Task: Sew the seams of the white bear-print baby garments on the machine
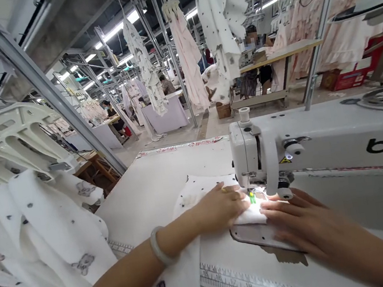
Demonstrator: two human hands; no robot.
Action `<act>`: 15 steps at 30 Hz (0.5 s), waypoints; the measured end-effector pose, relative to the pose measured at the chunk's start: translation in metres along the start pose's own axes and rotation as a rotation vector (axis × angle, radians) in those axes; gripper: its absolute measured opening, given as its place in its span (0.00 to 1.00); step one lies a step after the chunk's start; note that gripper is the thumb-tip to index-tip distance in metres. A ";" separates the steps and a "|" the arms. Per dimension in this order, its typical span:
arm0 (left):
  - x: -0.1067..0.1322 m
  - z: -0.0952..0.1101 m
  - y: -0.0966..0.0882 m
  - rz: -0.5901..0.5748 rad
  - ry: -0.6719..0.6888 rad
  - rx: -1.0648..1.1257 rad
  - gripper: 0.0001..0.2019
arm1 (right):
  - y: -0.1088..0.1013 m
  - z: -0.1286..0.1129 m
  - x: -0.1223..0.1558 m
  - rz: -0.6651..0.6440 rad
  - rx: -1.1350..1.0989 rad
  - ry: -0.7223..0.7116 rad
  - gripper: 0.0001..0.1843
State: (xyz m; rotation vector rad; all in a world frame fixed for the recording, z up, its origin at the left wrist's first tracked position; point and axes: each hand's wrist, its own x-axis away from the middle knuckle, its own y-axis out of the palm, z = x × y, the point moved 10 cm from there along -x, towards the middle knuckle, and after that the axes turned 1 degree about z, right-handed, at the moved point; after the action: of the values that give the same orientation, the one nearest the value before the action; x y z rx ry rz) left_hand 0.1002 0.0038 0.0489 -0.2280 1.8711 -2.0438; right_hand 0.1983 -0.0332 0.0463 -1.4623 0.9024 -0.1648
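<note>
A white printed fabric piece (198,187) lies under the needle area of a white sewing machine (251,153) and trails down the table's near side. My left hand (219,207), with a bangle on its wrist, rests flat on the fabric just left of the presser foot, fingers stretched out. To the right of the needle, my right hand (298,221) lies with extended fingers pressing the fabric's edge; it is slightly blurred. A lamp brightly lights the spot between both hands, where a small green part (252,198) shows at the foot.
White printed garments (40,225) hang from a pale plastic clip hanger (4,134) at the left. A ruler tape (243,285) runs along the table's near part. Metal posts (56,97) frame the station. Other workers (251,39) sit at tables behind, among hanging pink garments (188,56).
</note>
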 end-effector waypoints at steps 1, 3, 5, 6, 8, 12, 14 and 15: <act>0.001 0.005 0.001 -0.010 -0.023 -0.027 0.12 | -0.003 0.000 0.000 0.016 -0.014 -0.005 0.12; 0.005 0.016 0.004 0.004 -0.045 -0.021 0.13 | -0.007 -0.003 0.002 0.045 -0.027 -0.031 0.13; 0.009 0.023 0.010 0.044 -0.034 0.024 0.14 | -0.006 -0.006 0.003 0.041 -0.024 -0.059 0.15; 0.011 0.024 0.012 0.068 -0.020 0.041 0.15 | -0.004 -0.006 0.004 0.027 -0.023 -0.059 0.16; 0.013 0.021 0.014 0.110 0.016 0.069 0.16 | 0.000 -0.004 0.004 0.000 -0.026 -0.035 0.16; 0.011 0.006 0.013 0.136 0.040 0.114 0.17 | -0.003 0.004 0.001 0.026 0.004 0.014 0.13; 0.008 0.000 0.012 0.130 0.029 0.116 0.16 | -0.010 0.005 0.000 0.072 0.020 0.009 0.13; 0.007 0.000 0.011 0.127 0.025 0.113 0.16 | -0.013 0.005 0.000 0.094 0.019 0.003 0.13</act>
State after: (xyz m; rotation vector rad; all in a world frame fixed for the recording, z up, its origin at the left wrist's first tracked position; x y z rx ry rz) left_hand 0.0955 0.0009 0.0372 -0.0529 1.7309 -2.0658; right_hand 0.2062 -0.0314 0.0574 -1.3993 0.9681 -0.1056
